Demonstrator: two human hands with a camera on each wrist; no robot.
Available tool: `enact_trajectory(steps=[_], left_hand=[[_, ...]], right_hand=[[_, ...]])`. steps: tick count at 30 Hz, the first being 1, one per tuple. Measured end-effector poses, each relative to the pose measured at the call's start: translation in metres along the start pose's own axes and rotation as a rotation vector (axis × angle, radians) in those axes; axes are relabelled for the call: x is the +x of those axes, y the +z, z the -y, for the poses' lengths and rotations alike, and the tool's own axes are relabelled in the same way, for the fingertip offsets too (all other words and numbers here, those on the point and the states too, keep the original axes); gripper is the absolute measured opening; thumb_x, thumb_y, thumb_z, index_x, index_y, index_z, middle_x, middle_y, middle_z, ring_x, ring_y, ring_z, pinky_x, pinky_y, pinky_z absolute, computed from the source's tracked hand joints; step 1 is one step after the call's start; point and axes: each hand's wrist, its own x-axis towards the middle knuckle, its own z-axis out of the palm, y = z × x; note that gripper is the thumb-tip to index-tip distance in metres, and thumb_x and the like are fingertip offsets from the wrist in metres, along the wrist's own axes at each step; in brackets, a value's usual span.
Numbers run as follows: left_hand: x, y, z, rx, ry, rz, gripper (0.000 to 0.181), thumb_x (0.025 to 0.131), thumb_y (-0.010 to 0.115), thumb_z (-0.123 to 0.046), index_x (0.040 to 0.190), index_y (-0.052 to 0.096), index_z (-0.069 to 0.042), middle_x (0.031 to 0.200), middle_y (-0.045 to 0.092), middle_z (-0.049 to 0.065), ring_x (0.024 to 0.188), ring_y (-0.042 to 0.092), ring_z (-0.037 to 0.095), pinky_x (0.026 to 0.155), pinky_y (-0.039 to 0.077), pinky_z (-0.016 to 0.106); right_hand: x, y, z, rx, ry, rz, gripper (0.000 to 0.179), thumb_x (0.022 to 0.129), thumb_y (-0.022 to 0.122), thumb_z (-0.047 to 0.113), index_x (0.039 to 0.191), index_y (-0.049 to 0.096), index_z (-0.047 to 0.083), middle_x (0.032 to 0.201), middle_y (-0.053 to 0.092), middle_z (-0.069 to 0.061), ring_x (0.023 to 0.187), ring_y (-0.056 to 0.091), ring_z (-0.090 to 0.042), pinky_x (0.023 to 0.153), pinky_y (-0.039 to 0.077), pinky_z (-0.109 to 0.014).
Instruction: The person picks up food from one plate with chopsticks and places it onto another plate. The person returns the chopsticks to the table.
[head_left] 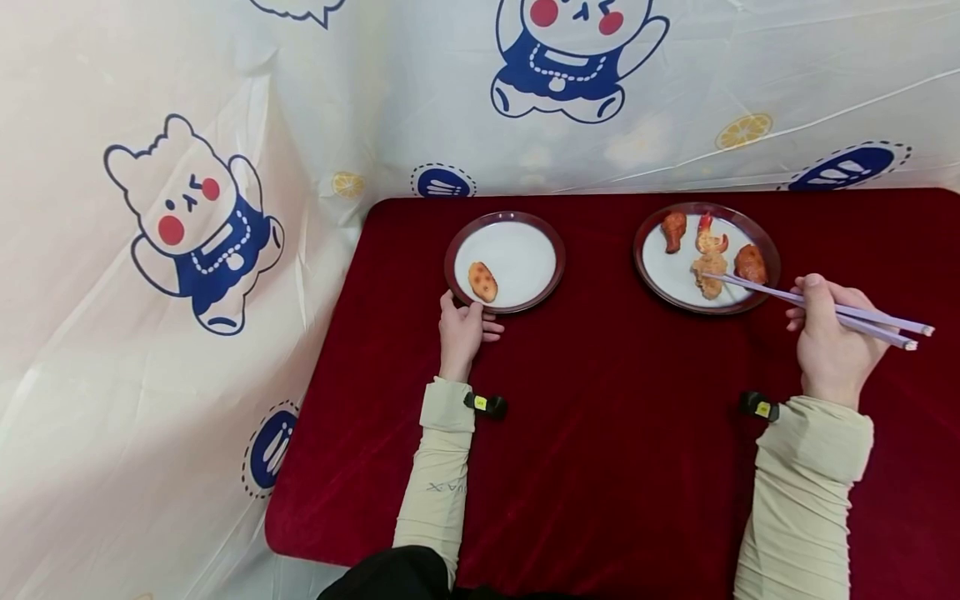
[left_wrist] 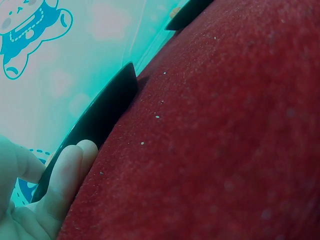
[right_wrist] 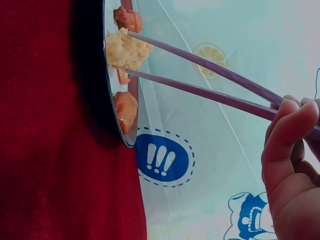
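My left hand (head_left: 461, 333) pinches the near-left rim of a brown-rimmed white plate (head_left: 517, 258); in the left wrist view its fingers (left_wrist: 65, 175) lie against the plate's dark underside (left_wrist: 107, 107). A spotted, golden-brown oval food piece (head_left: 483, 282) lies on that plate. On the right, my right hand (head_left: 836, 342) holds a pair of purple chopsticks (head_left: 847, 311). Their tips meet a lumpy, fried-looking food piece (head_left: 708, 275) on a second brown-rimmed plate (head_left: 663, 271); the right wrist view shows one tip at each side of this fried piece (right_wrist: 127, 49).
The second plate also bears a drumstick (head_left: 674, 231), a shrimp-like piece (head_left: 709, 236) with a red tail and a glazed brown piece (head_left: 751, 264). Dark red cloth (head_left: 600, 433) covers the table. A printed white curtain (head_left: 420, 92) hangs behind and at the left.
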Motion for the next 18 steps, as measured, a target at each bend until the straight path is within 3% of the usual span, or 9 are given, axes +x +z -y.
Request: enact_trajectory(steps=[10, 18], left_hand=[[0.0007, -0.0012, -0.0006, 0.001, -0.016, 0.009, 0.069, 0.098, 0.046, -0.015, 0.155, 0.008, -0.017, 0.097, 0.070, 0.022, 0.063, 0.072, 0.019, 0.062, 0.063, 0.035], [-0.0010, 0.0000, -0.0009, 0.002, 0.002, -0.003, 0.070, 0.096, 0.046, -0.016, 0.155, 0.008, -0.014, 0.091, 0.070, 0.018, 0.061, 0.071, 0.019, 0.060, 0.063, 0.036]], right_hand=[[0.0000, 0.0000, 0.0010, -0.019, 0.019, -0.007, 0.014, 0.080, 0.075, 0.004, 0.086, 0.074, -0.009, 0.075, 0.073, -0.008, 0.043, 0.056, -0.011, 0.040, 0.047, -0.013], [0.0002, -0.0001, 0.0072, 0.007, -0.011, -0.036, 0.024, 0.079, 0.078, 0.008, 0.088, 0.071, -0.013, 0.078, 0.074, -0.012, 0.043, 0.057, -0.013, 0.040, 0.049, -0.014]])
